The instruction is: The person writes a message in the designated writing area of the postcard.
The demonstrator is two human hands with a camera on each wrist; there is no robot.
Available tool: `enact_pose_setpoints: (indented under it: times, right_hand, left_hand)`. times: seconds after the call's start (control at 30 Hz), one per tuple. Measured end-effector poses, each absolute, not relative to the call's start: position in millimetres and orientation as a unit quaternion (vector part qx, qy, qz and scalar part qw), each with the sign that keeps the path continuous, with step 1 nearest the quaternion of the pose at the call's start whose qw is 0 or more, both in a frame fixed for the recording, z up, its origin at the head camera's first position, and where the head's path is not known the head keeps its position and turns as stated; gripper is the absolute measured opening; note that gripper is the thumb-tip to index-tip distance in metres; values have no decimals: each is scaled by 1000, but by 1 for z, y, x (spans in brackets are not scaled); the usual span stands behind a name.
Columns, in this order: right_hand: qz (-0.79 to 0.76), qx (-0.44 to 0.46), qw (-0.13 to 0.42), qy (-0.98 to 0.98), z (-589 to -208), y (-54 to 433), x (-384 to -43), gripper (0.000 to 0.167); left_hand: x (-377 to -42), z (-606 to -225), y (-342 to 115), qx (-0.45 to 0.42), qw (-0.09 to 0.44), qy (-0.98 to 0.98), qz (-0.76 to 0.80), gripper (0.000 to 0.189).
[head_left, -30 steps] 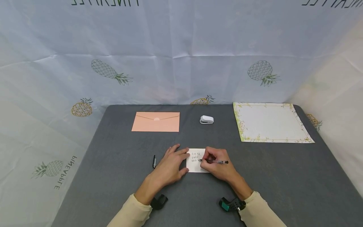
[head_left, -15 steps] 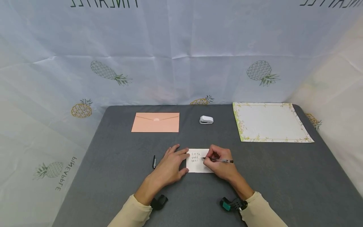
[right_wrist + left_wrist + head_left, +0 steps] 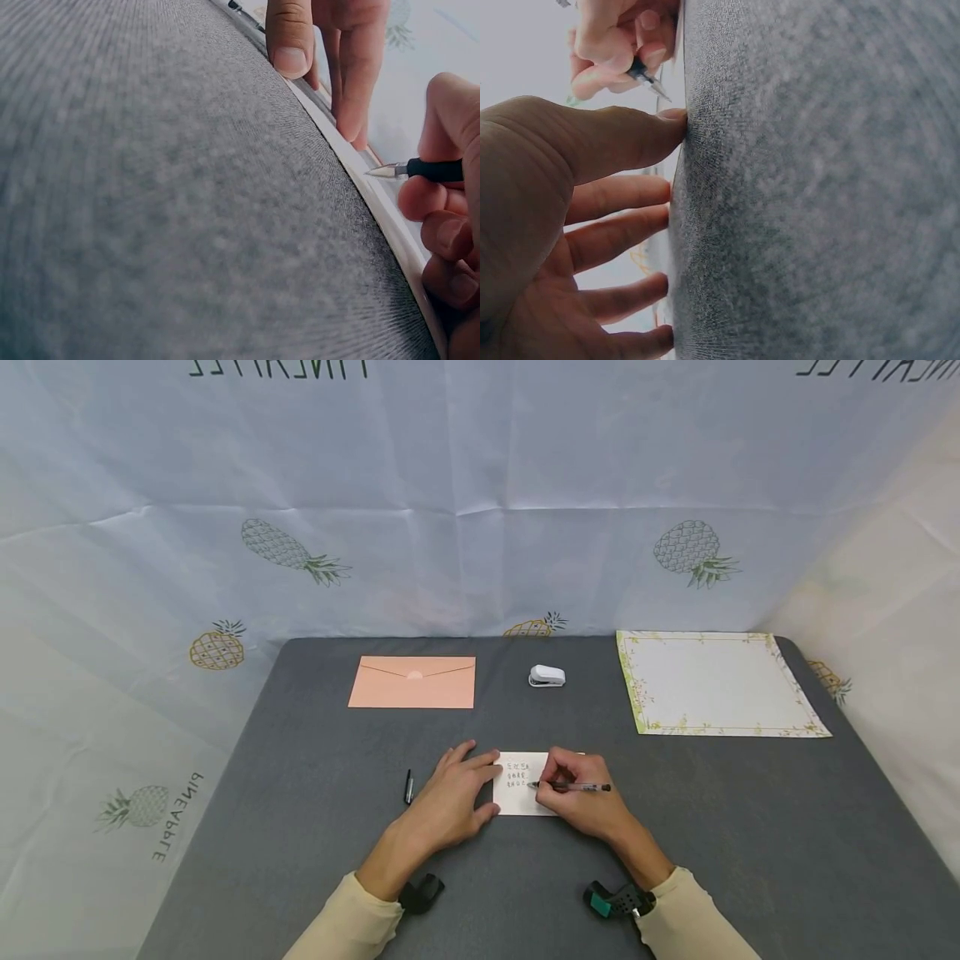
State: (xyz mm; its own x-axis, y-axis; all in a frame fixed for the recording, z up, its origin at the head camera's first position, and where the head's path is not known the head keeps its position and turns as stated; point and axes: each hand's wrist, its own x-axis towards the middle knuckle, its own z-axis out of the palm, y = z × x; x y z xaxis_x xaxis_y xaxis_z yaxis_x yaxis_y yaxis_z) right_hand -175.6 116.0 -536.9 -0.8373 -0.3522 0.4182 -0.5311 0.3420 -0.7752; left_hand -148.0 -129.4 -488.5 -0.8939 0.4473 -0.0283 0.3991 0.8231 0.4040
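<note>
Dark grey textured tabletop below, my left hand spread, fingers apart, fingertips on the left edge of the small white rectangular paper card, which lies flat between my hands; looks light, thin, easily creased or slid, best held by its edges; my right hand pinches the slim black-gripped, metal-tipped pen, probably light and rigid, best held just behind the tip

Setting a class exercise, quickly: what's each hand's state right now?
Left hand: open, touching the white card.
Right hand: closed, holding the pen.
</note>
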Motion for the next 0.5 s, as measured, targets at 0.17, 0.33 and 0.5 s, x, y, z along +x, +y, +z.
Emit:
enact_pose_setpoints:
  times: [0.17,0.33,0.5]
  right_hand:
    - [499,273,95,-817,-536,116,-176,33]
    - [502,256,105,-819,-533,113,-174,30]
    - [532,253,97,-802,-530,105,-170,28]
  left_hand:
    - [-147,-489,-130,225,57,951,202,56]
    - [-147,-489,-130,225,55,952,201,55]
    - [-147,-489,-131,228,51,951,204,55]
